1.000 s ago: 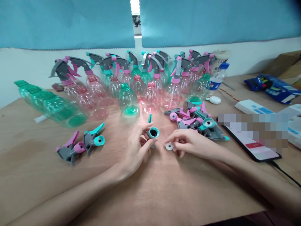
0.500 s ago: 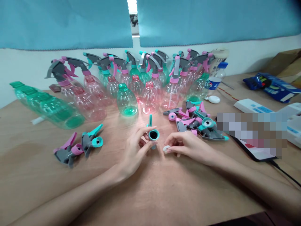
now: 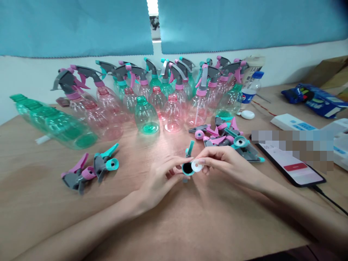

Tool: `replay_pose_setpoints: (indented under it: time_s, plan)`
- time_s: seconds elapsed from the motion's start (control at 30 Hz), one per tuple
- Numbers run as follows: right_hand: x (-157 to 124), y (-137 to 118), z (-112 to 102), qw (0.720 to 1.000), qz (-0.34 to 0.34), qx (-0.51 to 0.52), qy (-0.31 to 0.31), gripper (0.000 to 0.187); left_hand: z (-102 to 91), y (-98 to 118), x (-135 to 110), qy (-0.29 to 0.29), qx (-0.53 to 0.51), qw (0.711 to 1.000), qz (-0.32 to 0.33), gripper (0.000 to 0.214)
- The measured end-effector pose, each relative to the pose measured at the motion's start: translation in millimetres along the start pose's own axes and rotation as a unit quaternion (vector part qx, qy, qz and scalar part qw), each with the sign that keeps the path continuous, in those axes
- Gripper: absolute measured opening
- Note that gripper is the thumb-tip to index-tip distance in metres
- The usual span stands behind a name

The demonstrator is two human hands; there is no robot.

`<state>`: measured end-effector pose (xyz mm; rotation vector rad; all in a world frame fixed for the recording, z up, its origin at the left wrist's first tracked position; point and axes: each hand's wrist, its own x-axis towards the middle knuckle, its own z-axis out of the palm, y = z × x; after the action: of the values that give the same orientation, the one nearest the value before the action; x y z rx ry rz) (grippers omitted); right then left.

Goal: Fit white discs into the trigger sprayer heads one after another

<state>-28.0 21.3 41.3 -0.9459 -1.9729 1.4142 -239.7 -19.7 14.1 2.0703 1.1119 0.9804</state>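
My left hand [image 3: 165, 175] is closed around a teal-and-grey spray trigger head [image 3: 187, 169], its round collar opening turned up toward me. Between the thumb and fingers of my right hand [image 3: 217, 163] is a small white washer [image 3: 197, 165] with a hole in its middle. The washer sits right beside the collar, overlapping its right edge from this view. To the left, a pink spray head [image 3: 78, 174] and a teal spray head [image 3: 106, 163] lie on the table. Behind my right hand is a pile of loose spray heads [image 3: 225, 136], partly covered by that hand.
Several spray bottles stand along the back, including an open green bottle [image 3: 147, 117] and an open pink bottle [image 3: 172, 116]. Green bottles [image 3: 57, 123] lie at the left. A phone [image 3: 293, 163] with a cable, a power strip [image 3: 293, 123] and a blue packet [image 3: 315, 99] occupy the right.
My left hand has shifted right with the spray head. My right hand has lifted the washer and turned it to show its face, bringing it against or close to the collar.
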Motion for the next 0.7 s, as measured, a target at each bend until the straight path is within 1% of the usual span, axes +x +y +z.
replay_pose_setpoints:
  time_s: [0.07, 0.17, 0.27, 0.47, 0.6, 0.7]
  plan:
    - [-0.7, 0.2, 2.6, 1.0, -0.003, -0.014, 0.023, 0.026, 0.4, 0.1, 0.0, -0.001, 0.01, 1.0, 0.014, 0.04]
    - [-1.8, 1.2, 6.4, 0.999, 0.004, -0.022, 0.037, 0.027, 2.0, -0.1, -0.6, 0.004, -0.005, 1.0, 0.01, 0.041]
    - [-2.2, 2.8, 9.5, 0.998, -0.007, -0.041, 0.048, 0.027, 3.5, -0.9, -1.6, 0.009, -0.019, 1.0, 0.006, 0.04]
    - [-1.0, 5.6, 13.3, 0.995, -0.014, -0.092, 0.039, 0.027, 3.4, -3.5, -1.5, 0.007, 0.012, 0.999, 0.037, 0.038]
    - [-0.3, 8.2, 15.2, 0.994, -0.017, -0.091, 0.057, 0.03, 3.2, -3.5, -1.2, 0.006, 0.021, 0.999, 0.036, 0.036]
    - [0.6, 10.9, 15.2, 0.995, -0.013, -0.065, 0.07, 0.03, 2.9, -2.3, -1.2, 0.003, 0.017, 0.999, 0.041, 0.037]
